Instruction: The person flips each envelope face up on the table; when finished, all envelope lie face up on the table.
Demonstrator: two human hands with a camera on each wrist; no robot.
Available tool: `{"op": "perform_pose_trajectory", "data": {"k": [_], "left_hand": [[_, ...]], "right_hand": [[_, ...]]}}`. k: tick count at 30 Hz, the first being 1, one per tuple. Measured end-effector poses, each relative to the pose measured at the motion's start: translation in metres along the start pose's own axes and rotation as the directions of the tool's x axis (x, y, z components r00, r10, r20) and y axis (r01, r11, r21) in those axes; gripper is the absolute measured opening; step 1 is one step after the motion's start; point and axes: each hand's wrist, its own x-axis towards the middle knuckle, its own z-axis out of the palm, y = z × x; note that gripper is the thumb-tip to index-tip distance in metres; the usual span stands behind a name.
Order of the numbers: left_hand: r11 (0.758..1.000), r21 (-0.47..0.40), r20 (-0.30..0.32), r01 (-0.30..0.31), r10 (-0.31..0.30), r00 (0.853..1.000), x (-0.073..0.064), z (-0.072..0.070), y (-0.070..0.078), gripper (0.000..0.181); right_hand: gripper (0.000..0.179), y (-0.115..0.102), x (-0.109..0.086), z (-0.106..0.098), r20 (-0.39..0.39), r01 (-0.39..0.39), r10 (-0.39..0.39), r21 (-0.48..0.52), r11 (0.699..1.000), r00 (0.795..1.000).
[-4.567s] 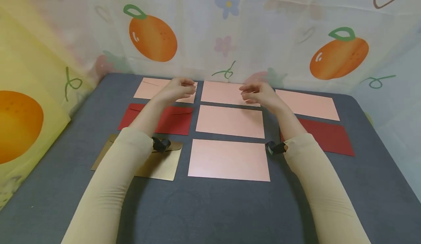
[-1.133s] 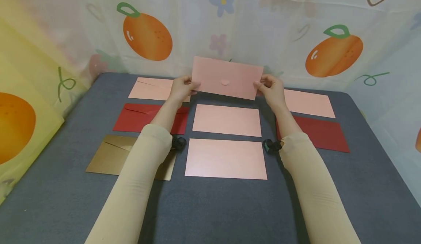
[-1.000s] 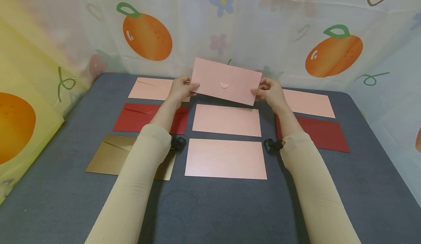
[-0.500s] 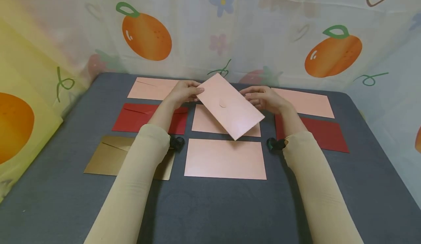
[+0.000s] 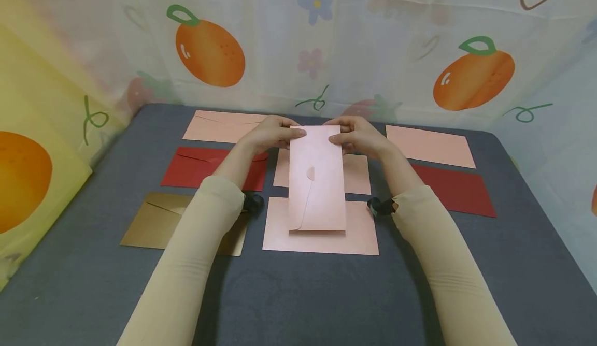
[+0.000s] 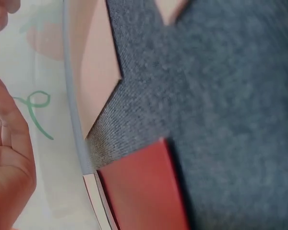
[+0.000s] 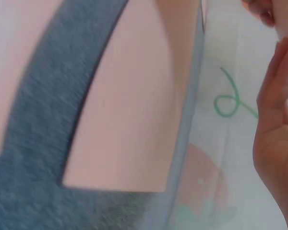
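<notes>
Both hands hold one pink envelope [image 5: 317, 196] by its upper end, lengthwise in front of me. It has a half-round tab and a flap line on the side facing me. My left hand [image 5: 275, 133] pinches the top left corner, thumb in front and fingers behind. At the top right corner, my right hand [image 5: 356, 136] pinches likewise. The envelope's lower end overlaps two flat pink envelopes, a middle one [image 5: 358, 175] and a nearer one [image 5: 280, 227]. In the right wrist view, part of the held envelope [image 7: 287, 19] shows above the right hand [image 7: 278, 143].
At left lie a pink envelope [image 5: 219, 126], a red envelope [image 5: 196, 167] and a gold envelope [image 5: 154, 219], partly covered by the left arm. On the right are a pink envelope [image 5: 431, 146] and a red envelope [image 5: 459, 190]. A printed curtain [image 5: 373, 35] hangs along the table's back edge.
The hands have taken the pink envelope from the back of the middle column. Since then it has turned from crosswise to lengthwise; the right hand let go mid-turn and now grips its top corner.
</notes>
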Motion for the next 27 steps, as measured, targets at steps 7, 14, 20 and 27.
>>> {"op": "perform_pose_trajectory", "data": {"k": [7, 14, 20, 27], "left_hand": [[0.998, -0.005, 0.013, 0.062, -0.062, 0.998, -0.009, -0.012, -0.002, 0.031], [0.992, -0.073, -0.021, 0.103, -0.105, 0.994, -0.017, -0.030, -0.007, 0.029], [0.977, -0.172, -0.197, 0.122, -0.156, 0.968, -0.015, -0.027, -0.002, 0.054], [0.945, -0.321, -0.398, 0.068, -0.199, 0.895, -0.009, -0.012, 0.006, 0.049]], "right_hand": [[0.030, 0.011, -0.005, -0.015, -0.153, 0.008, 0.043, 0.317, 0.948, 0.987], [0.025, 0.022, -0.010, -0.033, -0.242, 0.059, 0.091, 0.547, 0.835, 0.966], [0.034, 0.028, -0.012, -0.037, -0.222, -0.050, 0.160, 0.432, 0.900, 0.962], [0.045, 0.030, -0.013, -0.038, -0.214, -0.146, 0.237, 0.370, 0.918, 0.947]]}}
